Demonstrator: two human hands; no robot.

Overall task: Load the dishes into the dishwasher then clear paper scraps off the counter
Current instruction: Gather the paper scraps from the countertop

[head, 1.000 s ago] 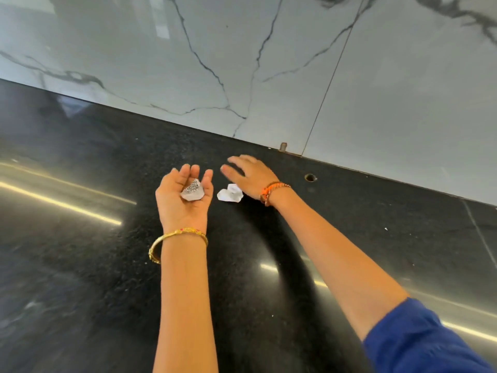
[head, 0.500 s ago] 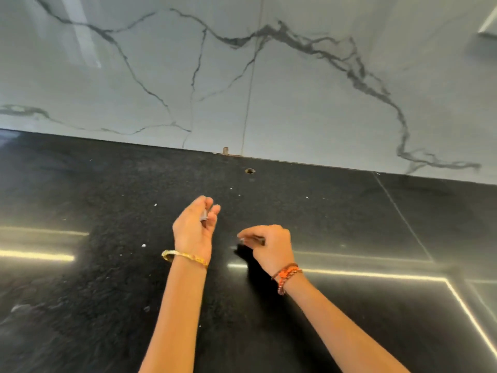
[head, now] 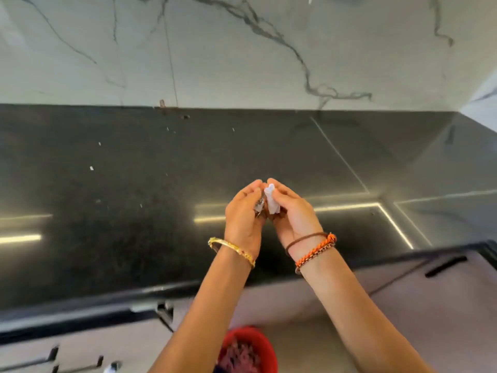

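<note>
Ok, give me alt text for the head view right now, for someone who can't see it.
Two hands meet above a black counter: the right hand pinches a crumpled white paper scrap against the cupped left hand, which holds a printed scrap. Tiny white bits remain scattered on the counter, and a red bin sits below its front edge.

veined marble wall (head: 242,63), grey cabinets (head: 443,292)

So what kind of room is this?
Most likely a kitchen: a long black stone counter runs under a marble-look wall, with handled drawers below it.
</note>
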